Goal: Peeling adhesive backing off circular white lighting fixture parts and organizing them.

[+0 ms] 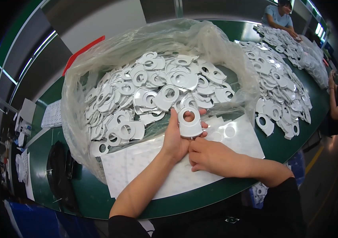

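Note:
In front of me, my left hand (173, 139) holds a flat white plastic part (191, 130) with a large round hole near its upper end. The fingers wrap behind it, and their tips show at its right side. My right hand (212, 158) is closed, its thumb and fingers pinched just under the part's lower edge. Whatever that pinch holds is too small or hidden to make out. Beneath both hands lie white sheets (240, 139) with faint round marks. Just beyond them, a heap of similar white parts (117, 101) fills an opened clear plastic bag (73, 123).
More white parts (278, 81) are heaped on the green table (97, 198) to the right. A person (279, 18) works at the far right; another person's arm (334, 105) shows nearer. At left lie a black pouch (59, 178) and a pale sheet stack (52, 114).

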The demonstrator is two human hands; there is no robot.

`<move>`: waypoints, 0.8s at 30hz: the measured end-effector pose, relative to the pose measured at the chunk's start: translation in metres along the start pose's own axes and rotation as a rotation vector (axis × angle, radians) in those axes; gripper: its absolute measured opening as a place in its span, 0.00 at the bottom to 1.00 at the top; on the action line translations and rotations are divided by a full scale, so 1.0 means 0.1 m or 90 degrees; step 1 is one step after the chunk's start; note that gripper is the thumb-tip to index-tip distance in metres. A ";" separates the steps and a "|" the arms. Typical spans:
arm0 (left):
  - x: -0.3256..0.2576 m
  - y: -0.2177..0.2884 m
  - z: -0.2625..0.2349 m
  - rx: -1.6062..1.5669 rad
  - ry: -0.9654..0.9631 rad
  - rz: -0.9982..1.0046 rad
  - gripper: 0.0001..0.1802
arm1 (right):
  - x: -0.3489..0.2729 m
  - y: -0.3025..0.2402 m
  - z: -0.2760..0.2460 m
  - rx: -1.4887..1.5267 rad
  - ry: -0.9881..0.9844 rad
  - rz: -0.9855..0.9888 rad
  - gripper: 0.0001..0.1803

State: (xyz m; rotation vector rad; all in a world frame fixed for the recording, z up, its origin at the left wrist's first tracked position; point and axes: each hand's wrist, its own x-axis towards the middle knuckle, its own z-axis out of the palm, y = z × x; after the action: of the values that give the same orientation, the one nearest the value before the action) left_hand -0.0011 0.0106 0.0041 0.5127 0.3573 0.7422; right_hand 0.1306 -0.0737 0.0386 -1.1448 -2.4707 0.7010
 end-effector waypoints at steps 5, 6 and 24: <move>0.01 -0.01 0.02 0.047 0.020 -0.022 0.38 | -0.06 -0.07 -0.14 -0.086 -0.098 -0.102 0.09; 0.01 -0.01 0.05 0.061 0.032 -0.006 0.38 | -0.08 -0.09 -0.21 -0.087 -0.097 -0.099 0.09; -0.05 -0.04 0.07 0.175 0.064 0.005 0.29 | 0.05 0.40 -0.52 0.696 0.487 0.136 0.10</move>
State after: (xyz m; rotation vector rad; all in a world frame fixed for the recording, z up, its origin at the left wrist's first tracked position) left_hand 0.0008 0.0025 0.0085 0.7372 0.5559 0.7316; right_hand 0.1772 -0.0322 0.0600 -0.9293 -1.0465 1.1634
